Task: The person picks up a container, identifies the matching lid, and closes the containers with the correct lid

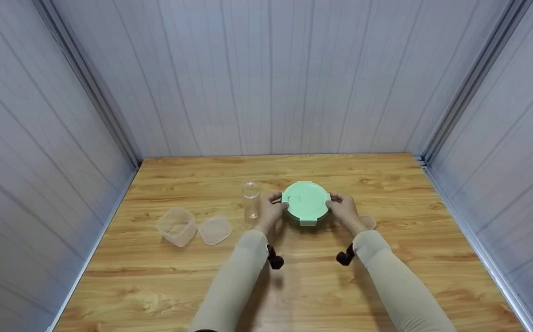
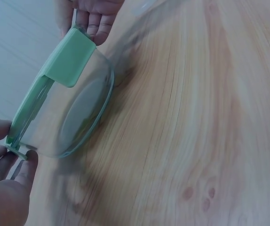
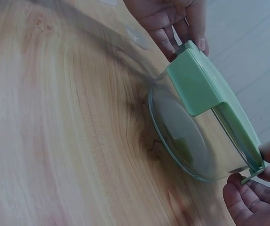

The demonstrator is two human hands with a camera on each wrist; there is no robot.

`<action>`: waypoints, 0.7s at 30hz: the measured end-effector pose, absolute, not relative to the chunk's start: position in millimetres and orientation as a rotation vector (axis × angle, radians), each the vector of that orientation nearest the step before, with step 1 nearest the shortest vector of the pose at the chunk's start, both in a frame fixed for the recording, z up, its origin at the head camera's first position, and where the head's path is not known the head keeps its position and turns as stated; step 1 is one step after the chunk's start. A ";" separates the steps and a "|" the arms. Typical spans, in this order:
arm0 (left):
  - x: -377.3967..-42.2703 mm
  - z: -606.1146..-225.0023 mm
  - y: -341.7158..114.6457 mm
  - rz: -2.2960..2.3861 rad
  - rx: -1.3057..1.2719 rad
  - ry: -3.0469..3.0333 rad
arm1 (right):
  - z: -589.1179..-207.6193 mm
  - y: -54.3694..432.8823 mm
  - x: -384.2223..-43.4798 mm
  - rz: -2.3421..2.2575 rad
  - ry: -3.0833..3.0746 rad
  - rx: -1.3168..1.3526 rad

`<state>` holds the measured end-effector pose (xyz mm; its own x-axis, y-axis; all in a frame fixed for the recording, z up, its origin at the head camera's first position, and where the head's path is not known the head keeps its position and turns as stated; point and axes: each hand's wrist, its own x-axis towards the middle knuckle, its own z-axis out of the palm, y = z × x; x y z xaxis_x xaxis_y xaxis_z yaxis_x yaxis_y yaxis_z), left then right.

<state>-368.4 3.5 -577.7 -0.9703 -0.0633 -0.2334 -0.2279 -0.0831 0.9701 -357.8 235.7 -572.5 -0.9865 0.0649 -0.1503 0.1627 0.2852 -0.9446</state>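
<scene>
A round glass food container (image 2: 90, 101) with a mint-green clip lid (image 1: 307, 199) is between my two hands, close over the wooden table. At its left edge my left hand (image 1: 271, 213) pinches the side clip, thumb on top of the lid and fingers below. The right hand (image 1: 346, 212) does the same at the opposite clip. In both wrist views the side clips stick outward between thumb and fingers, while the front clip (image 3: 194, 87) hangs down along the glass wall. The glass wall is see-through down to the base.
Left of my left hand stands a clear cylindrical jar (image 1: 251, 203). Farther left are a square translucent plastic box (image 1: 177, 227) and its flat lid (image 1: 215, 230). A small round disc (image 1: 368, 222) lies partly behind my right wrist. Panel walls enclose the table (image 1: 303, 295) behind and at both sides.
</scene>
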 end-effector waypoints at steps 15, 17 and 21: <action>-356.8 -579.7 -2.0 2.142 -0.172 2.144 | -575.3 236.5 -358.1 -1.793 2.484 0.191; -353.0 -580.5 -5.8 2.140 -0.170 2.137 | -576.1 236.6 -358.8 -1.789 2.482 0.176; -344.7 -581.6 -14.4 2.112 -0.127 2.169 | -577.2 235.9 -359.4 -1.767 2.485 0.173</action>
<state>-344.7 -14.4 -581.6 -0.9902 0.0179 -0.1383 -0.1378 0.0278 0.9901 -359.4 235.9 -577.2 -0.9897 0.0417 -0.1366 0.1428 0.3252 -0.9348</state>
